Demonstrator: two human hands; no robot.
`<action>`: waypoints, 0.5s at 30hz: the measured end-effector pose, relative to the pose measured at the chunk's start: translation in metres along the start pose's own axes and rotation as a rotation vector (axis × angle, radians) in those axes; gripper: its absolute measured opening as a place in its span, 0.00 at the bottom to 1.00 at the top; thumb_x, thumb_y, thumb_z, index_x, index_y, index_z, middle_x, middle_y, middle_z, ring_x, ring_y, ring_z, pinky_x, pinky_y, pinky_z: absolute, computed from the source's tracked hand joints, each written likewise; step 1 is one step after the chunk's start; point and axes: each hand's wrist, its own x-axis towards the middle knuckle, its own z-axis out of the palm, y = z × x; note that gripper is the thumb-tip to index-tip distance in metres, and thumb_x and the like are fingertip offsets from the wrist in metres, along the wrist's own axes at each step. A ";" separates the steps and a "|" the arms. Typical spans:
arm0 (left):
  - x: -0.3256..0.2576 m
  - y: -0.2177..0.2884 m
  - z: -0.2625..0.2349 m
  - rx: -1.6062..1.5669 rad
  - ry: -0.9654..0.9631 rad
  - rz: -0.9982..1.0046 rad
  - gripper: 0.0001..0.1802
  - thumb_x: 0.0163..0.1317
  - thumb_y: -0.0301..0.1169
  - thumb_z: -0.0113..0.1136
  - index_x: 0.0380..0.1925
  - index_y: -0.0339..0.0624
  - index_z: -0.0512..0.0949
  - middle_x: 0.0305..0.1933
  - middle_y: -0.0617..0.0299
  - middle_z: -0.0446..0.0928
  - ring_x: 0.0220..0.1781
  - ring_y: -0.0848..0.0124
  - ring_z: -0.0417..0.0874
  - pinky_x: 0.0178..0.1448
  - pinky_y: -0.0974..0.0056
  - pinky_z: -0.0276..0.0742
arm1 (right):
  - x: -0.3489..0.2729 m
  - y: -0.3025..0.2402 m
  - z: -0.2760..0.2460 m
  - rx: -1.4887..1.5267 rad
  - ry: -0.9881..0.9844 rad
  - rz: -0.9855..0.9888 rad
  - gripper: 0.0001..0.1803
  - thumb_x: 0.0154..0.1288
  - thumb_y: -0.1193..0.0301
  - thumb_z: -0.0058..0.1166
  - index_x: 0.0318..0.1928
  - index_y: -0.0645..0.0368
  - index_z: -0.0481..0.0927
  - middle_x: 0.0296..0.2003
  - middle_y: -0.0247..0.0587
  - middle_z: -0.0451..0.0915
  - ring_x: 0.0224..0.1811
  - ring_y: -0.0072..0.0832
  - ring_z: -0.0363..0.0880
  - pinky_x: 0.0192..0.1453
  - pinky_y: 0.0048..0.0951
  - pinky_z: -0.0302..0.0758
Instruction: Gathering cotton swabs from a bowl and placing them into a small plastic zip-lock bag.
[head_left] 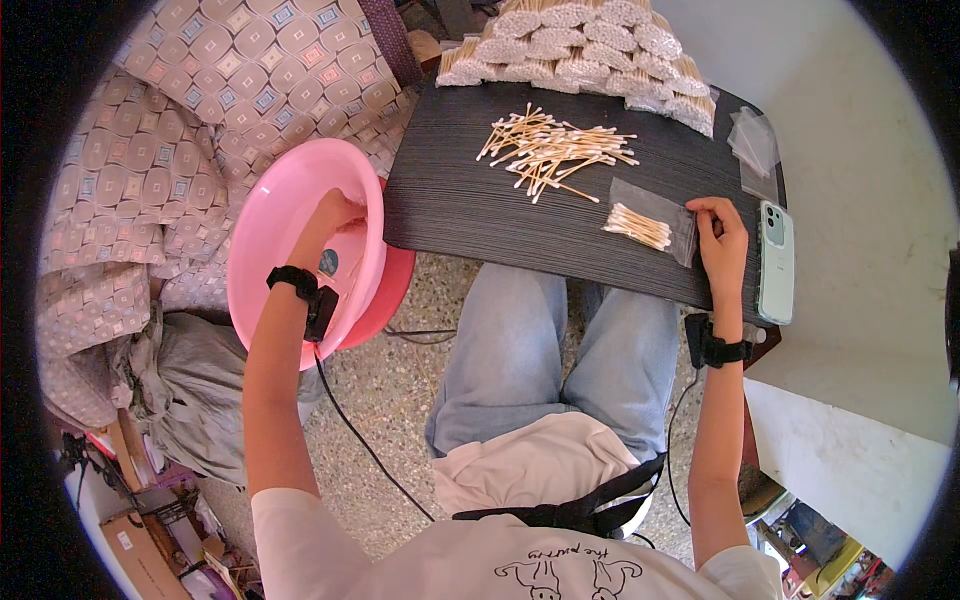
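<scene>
My left hand (345,212) reaches down inside a pink plastic basin (262,215). Its fingers curl toward the basin's inner wall and are mostly hidden, so what they hold, if anything, does not show. On the dark table, my right hand (722,232) pinches the edge of a small clear plastic bag (680,226). Inside that bag lies a bundle of cotton swabs (638,227) with white tips and wooden sticks. Beyond it, a loose heap of cotton swabs (555,150) is scattered over the tabletop.
Bundled cotton swabs (580,45) are stacked along the far edge of the dark table (450,205). Empty clear bags (754,145) lie at the far right corner. A pale green phone (776,262) rests along the right edge. A red container (392,300) sits beneath the basin. Cables hang from both wrist straps.
</scene>
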 end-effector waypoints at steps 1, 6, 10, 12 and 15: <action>0.002 -0.001 0.001 -0.045 -0.015 -0.014 0.16 0.45 0.27 0.68 0.27 0.20 0.77 0.25 0.50 0.79 0.22 0.65 0.82 0.21 0.66 0.77 | 0.000 0.001 0.000 0.006 0.003 -0.015 0.07 0.59 0.80 0.47 0.34 0.61 0.79 0.30 0.37 0.76 0.28 0.24 0.72 0.31 0.23 0.66; -0.001 0.005 0.003 0.147 -0.046 -0.050 0.11 0.44 0.24 0.66 0.21 0.23 0.77 0.20 0.53 0.76 0.18 0.69 0.78 0.17 0.66 0.72 | 0.000 -0.003 0.000 0.021 -0.007 -0.001 0.07 0.59 0.80 0.48 0.34 0.61 0.79 0.29 0.37 0.76 0.29 0.24 0.72 0.32 0.23 0.66; -0.013 0.010 -0.008 -0.136 -0.177 0.174 0.10 0.47 0.25 0.64 0.19 0.25 0.78 0.17 0.55 0.74 0.14 0.70 0.74 0.16 0.66 0.70 | -0.001 -0.002 -0.003 0.015 -0.003 0.018 0.06 0.60 0.80 0.48 0.34 0.61 0.79 0.30 0.37 0.77 0.29 0.24 0.72 0.32 0.22 0.66; -0.006 0.002 -0.017 -0.035 -0.190 0.120 0.09 0.49 0.24 0.62 0.22 0.24 0.77 0.19 0.54 0.74 0.17 0.69 0.75 0.18 0.66 0.72 | -0.001 -0.003 -0.001 0.036 -0.004 0.014 0.06 0.60 0.79 0.48 0.34 0.61 0.79 0.30 0.37 0.77 0.29 0.24 0.72 0.32 0.22 0.66; -0.004 0.003 -0.013 -0.036 -0.208 -0.051 0.08 0.53 0.22 0.58 0.29 0.25 0.76 0.24 0.54 0.75 0.22 0.67 0.78 0.23 0.66 0.76 | -0.001 -0.001 -0.003 0.041 -0.004 0.016 0.06 0.61 0.79 0.48 0.34 0.61 0.79 0.30 0.36 0.77 0.29 0.24 0.72 0.32 0.22 0.66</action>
